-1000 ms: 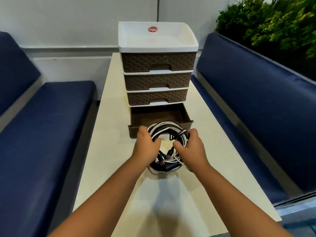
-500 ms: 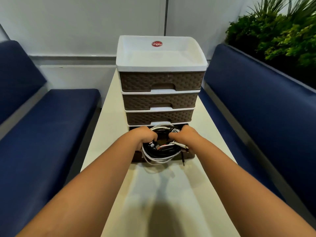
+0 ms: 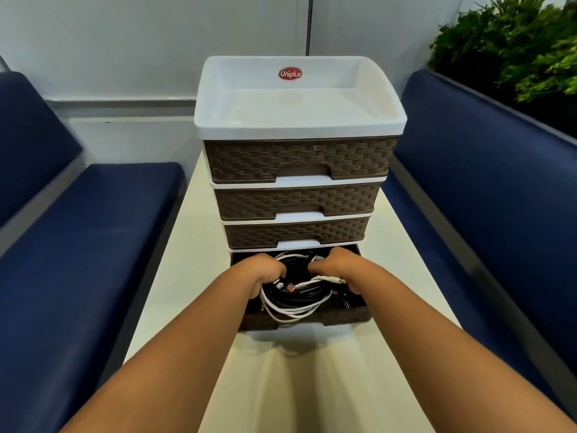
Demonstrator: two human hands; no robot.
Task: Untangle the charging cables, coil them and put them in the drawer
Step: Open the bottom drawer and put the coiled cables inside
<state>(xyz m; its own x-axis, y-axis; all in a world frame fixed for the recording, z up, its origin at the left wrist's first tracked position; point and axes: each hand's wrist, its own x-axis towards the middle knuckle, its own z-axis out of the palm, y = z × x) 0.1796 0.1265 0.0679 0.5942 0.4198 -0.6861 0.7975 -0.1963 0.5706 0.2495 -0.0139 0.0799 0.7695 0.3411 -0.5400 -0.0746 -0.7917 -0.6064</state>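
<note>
A coil of black and white charging cables (image 3: 296,300) lies inside the pulled-out bottom drawer (image 3: 343,315) of a brown and white drawer unit (image 3: 299,164). My left hand (image 3: 265,271) grips the coil's left side with curled fingers. My right hand (image 3: 335,267) grips its right side the same way. Both hands are down inside the drawer. Several plug ends show between the hands. A few white loops hang over the drawer's front edge.
The drawer unit stands on a narrow cream table (image 3: 312,385) with its three upper drawers closed. Blue padded benches (image 3: 78,245) (image 3: 484,198) flank the table. Green plants (image 3: 515,42) sit behind the right bench.
Both hands carried the cable coil forward from above the table and lowered it into the open bottom drawer. The view has come closer to the unit.
</note>
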